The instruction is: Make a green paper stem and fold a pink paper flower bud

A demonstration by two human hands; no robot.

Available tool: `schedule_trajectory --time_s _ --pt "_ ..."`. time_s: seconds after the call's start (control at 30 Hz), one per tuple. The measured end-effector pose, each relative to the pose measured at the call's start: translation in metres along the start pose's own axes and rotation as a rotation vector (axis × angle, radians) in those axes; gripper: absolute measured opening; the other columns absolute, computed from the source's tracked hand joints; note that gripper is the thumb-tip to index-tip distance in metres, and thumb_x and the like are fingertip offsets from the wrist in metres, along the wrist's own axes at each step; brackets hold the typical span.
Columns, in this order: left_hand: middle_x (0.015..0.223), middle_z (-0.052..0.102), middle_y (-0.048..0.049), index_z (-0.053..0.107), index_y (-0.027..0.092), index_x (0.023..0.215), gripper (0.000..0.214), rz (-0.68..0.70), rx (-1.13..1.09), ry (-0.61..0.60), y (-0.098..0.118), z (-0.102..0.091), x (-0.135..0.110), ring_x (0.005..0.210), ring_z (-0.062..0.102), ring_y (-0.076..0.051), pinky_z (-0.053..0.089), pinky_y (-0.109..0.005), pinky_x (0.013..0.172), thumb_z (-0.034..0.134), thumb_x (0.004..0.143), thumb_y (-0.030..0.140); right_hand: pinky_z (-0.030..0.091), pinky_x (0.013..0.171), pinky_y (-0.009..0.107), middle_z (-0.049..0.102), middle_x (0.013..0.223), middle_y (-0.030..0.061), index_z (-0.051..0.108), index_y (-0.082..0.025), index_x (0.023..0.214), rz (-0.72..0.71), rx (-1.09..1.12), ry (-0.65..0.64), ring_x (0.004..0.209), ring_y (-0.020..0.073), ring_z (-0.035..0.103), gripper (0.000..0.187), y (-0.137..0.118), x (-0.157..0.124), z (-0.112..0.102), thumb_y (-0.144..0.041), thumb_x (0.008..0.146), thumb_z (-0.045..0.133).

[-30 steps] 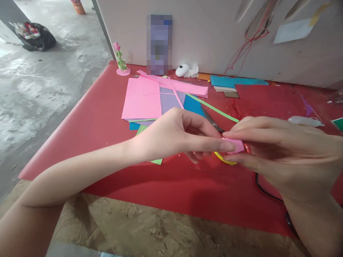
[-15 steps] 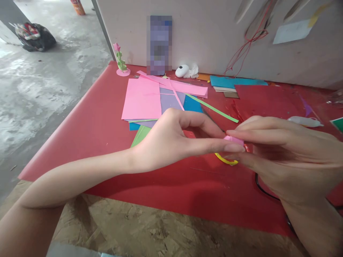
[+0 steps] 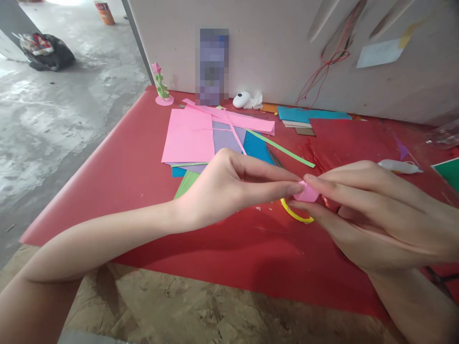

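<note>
A small folded piece of pink paper (image 3: 307, 192) is held above the red tabletop between both hands. My left hand (image 3: 233, 184) pinches its left side between thumb and fingers. On the other side, my right hand (image 3: 373, 210) grips the same paper with thumb and index finger; its remaining fingers are bent behind. Just below the fingers lies a pair of scissors with a yellow handle loop (image 3: 297, 214), largely covered by the hands. Behind my left hand is a pile of coloured sheets, with a pink sheet (image 3: 188, 136) on top and a green strip (image 3: 281, 148) to its right.
A pink and green paper flower (image 3: 161, 86) stands at the back left, near a blurred upright panel (image 3: 212, 67). A white egg-shaped object (image 3: 242, 99) sits by the wall. Red cord (image 3: 326, 64) hangs at the right, above blue paper (image 3: 308, 114) and a glue bottle (image 3: 399, 166).
My fingers have shifted on the pink piece, and more of its face shows now. My right hand has turned slightly. The view has moved a little.
</note>
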State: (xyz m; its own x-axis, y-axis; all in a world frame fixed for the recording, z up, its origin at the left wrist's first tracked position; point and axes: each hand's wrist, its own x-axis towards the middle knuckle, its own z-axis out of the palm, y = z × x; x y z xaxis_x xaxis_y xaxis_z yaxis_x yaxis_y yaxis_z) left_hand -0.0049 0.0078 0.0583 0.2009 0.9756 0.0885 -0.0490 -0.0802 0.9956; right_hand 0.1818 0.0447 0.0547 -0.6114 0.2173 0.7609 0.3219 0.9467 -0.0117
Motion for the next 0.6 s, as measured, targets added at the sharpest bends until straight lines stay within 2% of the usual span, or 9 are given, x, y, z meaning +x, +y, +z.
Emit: schedule_trajectory --time_s 0.07,0.13,0.23,0.3,0.43,0.53,0.6 --pt "0.078 0.076 0.0052 0.077 0.023 0.078 0.009 -0.011 -0.01 0.008 0.0002 0.0001 -0.0005 0.074 0.07 -0.009 0.054 -0.009 0.062 0.074 0.071 0.019 0.048 0.07 0.026 0.064 0.077 0.0056 0.061 -0.01 0.094 0.025 -0.03 -0.022 0.076 0.0101 0.059 0.012 -0.0013 -0.0011 0.0 -0.018 0.086 0.059" --pt "0.078 0.076 0.0056 0.077 0.023 0.078 0.009 -0.004 -0.002 0.016 -0.0001 0.0002 -0.0012 0.074 0.07 -0.009 0.055 -0.01 0.062 0.073 0.072 0.019 0.048 0.071 0.028 0.064 0.076 0.0062 0.063 -0.012 0.09 0.077 -0.054 -0.05 0.076 0.0115 0.06 0.019 -0.0018 -0.0025 0.0007 -0.025 0.092 0.05" --pt "0.077 0.076 0.0062 0.077 0.025 0.08 0.009 0.002 0.019 0.036 -0.0017 0.0002 -0.0026 0.074 0.071 -0.01 0.055 -0.012 0.06 0.072 0.073 0.021 0.049 0.069 0.029 0.063 0.073 0.0041 0.065 -0.016 0.079 0.123 -0.081 -0.093 0.073 0.0122 0.061 0.026 -0.0018 -0.0037 0.0022 -0.03 0.093 0.048" --pt "0.078 0.075 0.0076 0.077 0.027 0.08 0.011 -0.011 0.004 0.034 -0.0027 0.0004 -0.0034 0.077 0.071 -0.01 0.056 -0.012 0.063 0.073 0.072 0.02 0.05 0.067 0.028 0.064 0.073 0.004 0.065 -0.016 0.078 0.123 -0.084 -0.088 0.072 0.0121 0.061 0.023 -0.0017 -0.0036 0.003 -0.027 0.091 0.051" --pt "0.083 0.076 0.0074 0.076 0.028 0.081 0.011 0.003 -0.033 0.022 -0.0032 0.0017 -0.0042 0.082 0.071 -0.01 0.057 -0.012 0.07 0.073 0.073 0.021 0.05 0.065 0.025 0.065 0.077 0.0066 0.064 -0.01 0.087 0.036 -0.065 0.006 0.074 0.0117 0.06 0.006 -0.0003 -0.0012 0.0029 -0.013 0.082 0.063" --pt "0.086 0.076 0.0036 0.076 0.026 0.085 0.011 -0.008 -0.059 -0.012 -0.0036 0.0023 -0.0029 0.084 0.071 -0.011 0.057 -0.015 0.073 0.068 0.079 0.028 0.047 0.061 0.025 0.065 0.078 0.0061 0.063 -0.01 0.089 -0.022 -0.035 0.047 0.072 0.0112 0.059 0.021 0.0026 0.0011 0.0008 -0.006 0.071 0.072" --pt "0.089 0.076 0.0018 0.076 0.024 0.086 0.013 -0.042 -0.123 -0.05 -0.0045 0.0016 -0.001 0.088 0.07 -0.012 0.056 -0.016 0.078 0.067 0.08 0.029 0.047 0.061 0.024 0.065 0.08 0.0053 0.063 -0.01 0.091 -0.042 -0.015 0.039 0.072 0.0104 0.058 0.026 0.0052 0.0019 -0.0011 -0.004 0.068 0.073"
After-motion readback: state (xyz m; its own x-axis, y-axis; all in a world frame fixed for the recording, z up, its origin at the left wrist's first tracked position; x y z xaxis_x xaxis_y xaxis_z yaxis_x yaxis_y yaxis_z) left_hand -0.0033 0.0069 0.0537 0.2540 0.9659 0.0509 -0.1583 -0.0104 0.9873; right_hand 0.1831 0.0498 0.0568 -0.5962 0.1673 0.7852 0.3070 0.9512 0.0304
